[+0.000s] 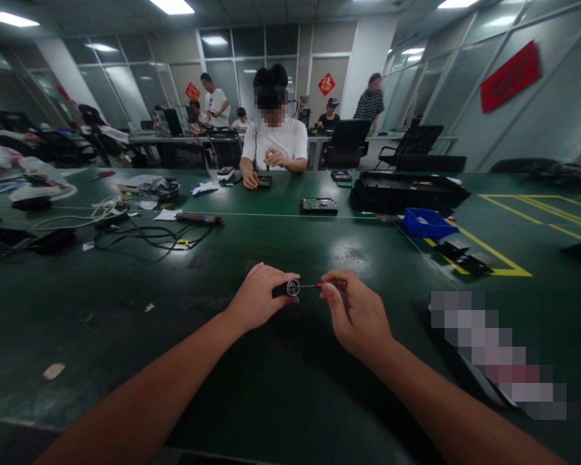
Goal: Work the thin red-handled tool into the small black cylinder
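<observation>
Cylinder [287,289] (black) clasped inside left grip [254,297], screwdriver [318,286] pinched in right grip [361,313]

Tabletop [101,336] dark green, yellow lines [520,271] at right; tray [428,223] bright blue. Cylinder [287,289] black, end silvery; screwdriver [318,285] brown-handled, red collar. Far back, dark striped shirt [368,104], red wall diamond [327,84] with gold lettering.

1 red-collared screwdriver [318,286], 1 black cylinder [290,289], 1 blue bin [428,223], 1 green table [126,303]
</observation>
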A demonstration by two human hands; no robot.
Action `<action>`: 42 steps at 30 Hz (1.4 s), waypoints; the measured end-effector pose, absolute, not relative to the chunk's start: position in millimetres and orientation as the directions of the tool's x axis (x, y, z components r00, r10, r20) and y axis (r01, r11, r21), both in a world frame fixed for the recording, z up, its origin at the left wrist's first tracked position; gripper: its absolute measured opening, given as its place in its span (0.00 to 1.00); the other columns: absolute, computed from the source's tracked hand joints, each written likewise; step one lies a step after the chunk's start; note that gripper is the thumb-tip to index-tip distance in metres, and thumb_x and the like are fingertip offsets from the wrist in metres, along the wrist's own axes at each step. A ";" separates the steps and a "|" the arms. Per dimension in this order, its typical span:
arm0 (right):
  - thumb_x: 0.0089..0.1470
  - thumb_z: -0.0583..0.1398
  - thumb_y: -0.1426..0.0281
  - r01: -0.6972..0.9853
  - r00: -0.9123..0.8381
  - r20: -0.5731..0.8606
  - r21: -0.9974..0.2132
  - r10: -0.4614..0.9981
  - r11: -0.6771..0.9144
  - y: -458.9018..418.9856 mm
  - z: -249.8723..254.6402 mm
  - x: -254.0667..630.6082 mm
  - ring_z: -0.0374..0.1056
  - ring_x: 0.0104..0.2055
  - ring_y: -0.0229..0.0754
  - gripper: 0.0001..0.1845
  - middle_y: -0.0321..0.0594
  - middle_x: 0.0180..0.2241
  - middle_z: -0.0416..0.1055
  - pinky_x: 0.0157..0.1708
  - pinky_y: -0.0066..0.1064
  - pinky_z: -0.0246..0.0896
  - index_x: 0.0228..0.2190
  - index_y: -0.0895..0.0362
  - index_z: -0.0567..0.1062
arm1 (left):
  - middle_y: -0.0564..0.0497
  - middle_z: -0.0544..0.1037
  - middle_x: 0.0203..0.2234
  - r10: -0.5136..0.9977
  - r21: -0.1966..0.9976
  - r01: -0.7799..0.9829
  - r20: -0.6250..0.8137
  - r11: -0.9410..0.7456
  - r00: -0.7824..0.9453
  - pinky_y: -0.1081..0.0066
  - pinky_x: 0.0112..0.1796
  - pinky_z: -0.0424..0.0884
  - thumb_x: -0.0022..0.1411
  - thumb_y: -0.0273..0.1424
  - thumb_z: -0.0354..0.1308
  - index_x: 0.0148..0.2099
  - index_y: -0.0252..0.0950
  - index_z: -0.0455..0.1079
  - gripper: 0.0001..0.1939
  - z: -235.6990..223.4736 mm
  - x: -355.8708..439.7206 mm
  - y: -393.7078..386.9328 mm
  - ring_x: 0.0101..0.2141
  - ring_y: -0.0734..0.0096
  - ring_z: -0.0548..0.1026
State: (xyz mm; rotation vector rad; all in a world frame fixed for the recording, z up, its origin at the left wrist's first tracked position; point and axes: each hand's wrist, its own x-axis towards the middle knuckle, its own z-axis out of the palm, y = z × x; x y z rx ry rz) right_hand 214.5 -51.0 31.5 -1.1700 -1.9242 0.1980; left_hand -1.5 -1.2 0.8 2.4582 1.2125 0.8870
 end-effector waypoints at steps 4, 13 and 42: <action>0.65 0.52 0.68 0.675 -0.273 0.607 -0.431 0.746 0.598 -52.6 33.4 212.8 0.74 0.36 0.46 0.07 0.44 0.34 0.76 0.36 0.37 0.66 0.41 0.54 0.68 | 0.51 0.81 0.45 0.783 0.454 0.639 0.406 -0.621 0.472 0.52 0.54 0.61 0.59 0.38 0.68 0.54 0.47 0.75 0.20 1.2 -1.6 -1.6 0.48 0.57 0.76; 0.65 0.53 0.71 0.664 -0.356 0.634 -0.346 0.687 0.663 -53.6 35.0 211.7 0.70 0.34 0.43 0.05 0.41 0.34 0.73 0.35 0.35 0.64 0.41 0.56 0.69 | 0.50 0.81 0.46 0.779 0.424 0.654 0.364 -0.627 0.511 0.53 0.54 0.60 0.60 0.40 0.67 0.56 0.46 0.73 0.22 -2.4 -3.3 0.7 0.49 0.57 0.74; 0.66 0.51 0.69 0.667 -0.303 0.584 -0.434 0.753 0.605 -47.5 32.4 216.1 0.73 0.35 0.44 0.07 0.43 0.34 0.76 0.34 0.34 0.63 0.41 0.56 0.67 | 0.51 0.81 0.44 0.788 0.411 0.673 0.354 -0.615 0.504 0.55 0.50 0.64 0.58 0.38 0.68 0.55 0.46 0.74 0.22 -2.9 -2.3 2.0 0.46 0.58 0.75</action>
